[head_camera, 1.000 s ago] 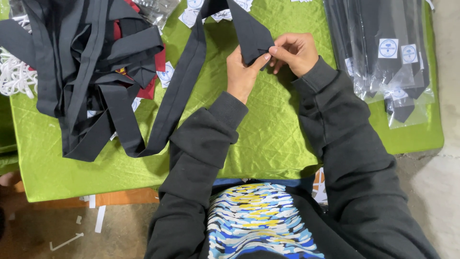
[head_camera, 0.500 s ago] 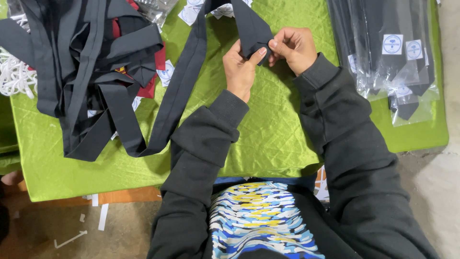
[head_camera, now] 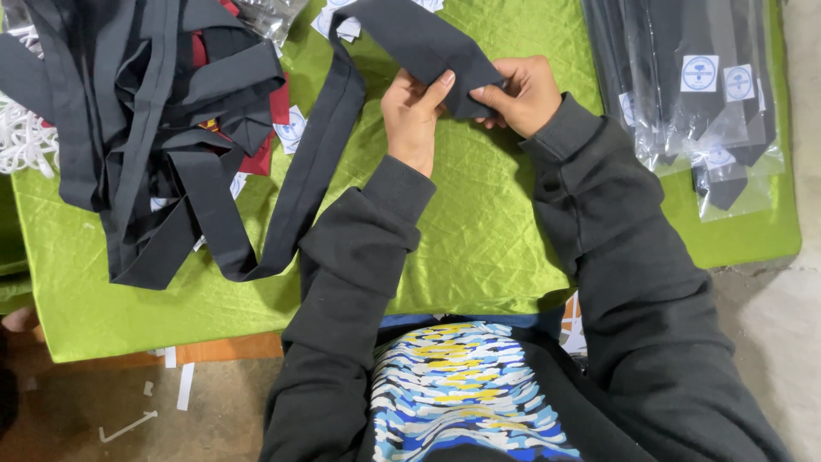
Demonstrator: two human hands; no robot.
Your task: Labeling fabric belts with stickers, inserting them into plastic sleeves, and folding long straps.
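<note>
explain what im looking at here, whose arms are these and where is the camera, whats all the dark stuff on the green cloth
The picture comes from a camera worn on a person's head, looking down, so the two arms in dark sleeves are that person's own. There is no machine. The left hand and the right hand both pinch the broad end of a dark necktie, lifted just above the table; the rest of that tie runs down to the left across the green quilted cloth that covers the table. On the left lies a loose pile of dark ties with something red among them. On the right is a stack of ties packed in clear plastic bags with small square labels. The patterned blue and yellow fabric at the bottom is on the person's lap.
</note>
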